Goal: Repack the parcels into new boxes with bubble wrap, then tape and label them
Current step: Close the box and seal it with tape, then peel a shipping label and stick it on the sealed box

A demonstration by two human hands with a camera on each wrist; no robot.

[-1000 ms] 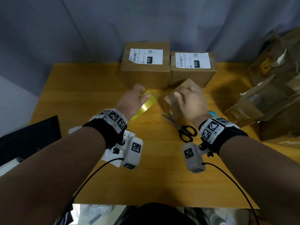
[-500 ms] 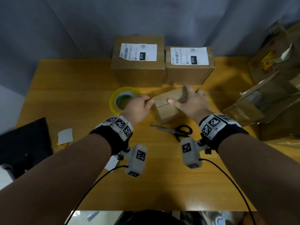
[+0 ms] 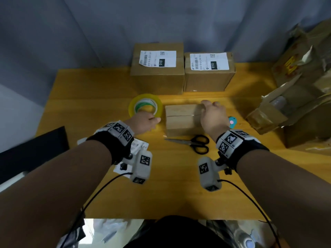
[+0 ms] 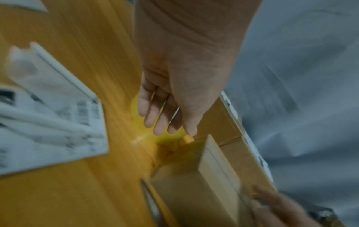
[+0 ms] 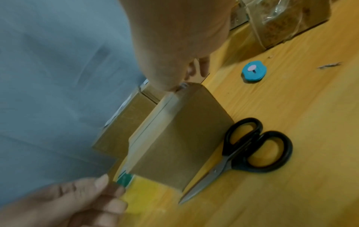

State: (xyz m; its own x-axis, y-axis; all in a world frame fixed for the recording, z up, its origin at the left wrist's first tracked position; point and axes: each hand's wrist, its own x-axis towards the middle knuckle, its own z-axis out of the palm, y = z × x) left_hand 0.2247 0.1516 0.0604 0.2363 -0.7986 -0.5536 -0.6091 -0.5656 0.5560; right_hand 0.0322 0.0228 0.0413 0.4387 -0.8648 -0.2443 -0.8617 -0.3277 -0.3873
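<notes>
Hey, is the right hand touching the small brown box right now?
Touching. The right wrist view shows the right hand with its thumb pressed on the top corner of the small brown box; the head view agrees.

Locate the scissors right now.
In the head view, the scissors lie flat on the table, right of centre, just in front of the small box.
</notes>
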